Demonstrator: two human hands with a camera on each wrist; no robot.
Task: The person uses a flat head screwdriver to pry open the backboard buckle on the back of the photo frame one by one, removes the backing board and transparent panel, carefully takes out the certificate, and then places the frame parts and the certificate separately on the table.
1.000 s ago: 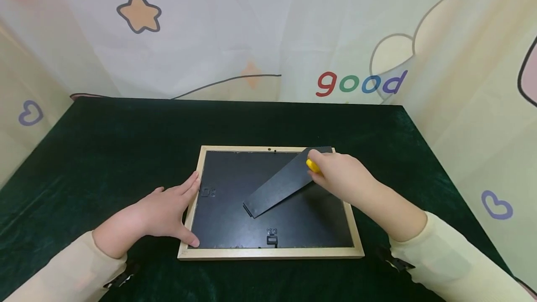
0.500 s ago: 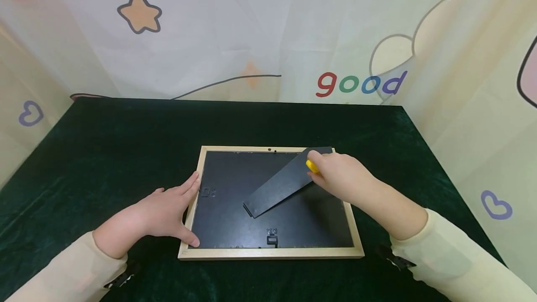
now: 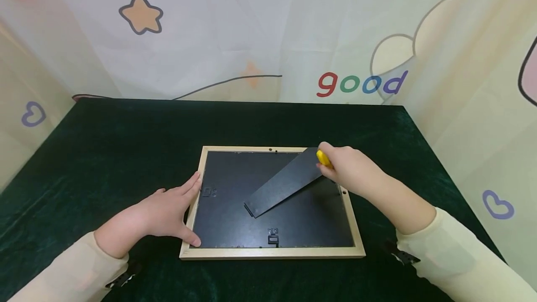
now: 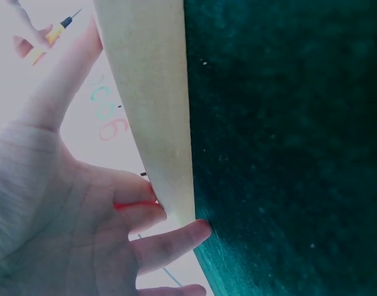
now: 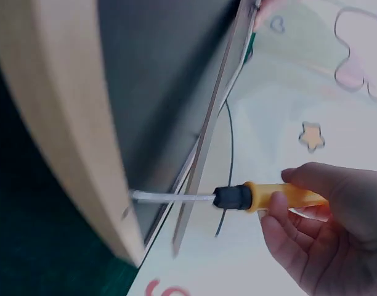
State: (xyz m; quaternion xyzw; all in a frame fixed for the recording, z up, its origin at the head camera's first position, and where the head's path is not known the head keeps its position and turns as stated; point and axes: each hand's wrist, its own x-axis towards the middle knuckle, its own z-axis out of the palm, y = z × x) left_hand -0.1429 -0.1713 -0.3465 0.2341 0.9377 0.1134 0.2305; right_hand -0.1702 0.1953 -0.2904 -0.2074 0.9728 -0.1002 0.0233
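Observation:
A picture frame [image 3: 272, 253] with a pale wooden border lies back side up, showing its black backing board [image 3: 226, 211]. The black stand leg [image 3: 283, 185] is raised at a slant over the board. My left hand [image 3: 168, 211] rests along the frame's left side, thumb at the near corner and extended fingers against the outer edge. My right hand [image 3: 352, 169] grips a screwdriver [image 5: 284, 196] by its yellow handle, above the right part of the frame. In the right wrist view, the screwdriver's metal tip is right at the border's inner edge.
Dark green velvety cloth [image 3: 126, 143] covers the table under the frame. A pale printed curtain [image 3: 218, 36] with a star and the word "good" surrounds the back and sides. Small metal hangers [image 3: 273, 238] sit on the backing board.
My right hand and the screwdriver have moved to the right and slightly away, uncovering more of the frame's right border. My left hand and the frame have stayed in place.

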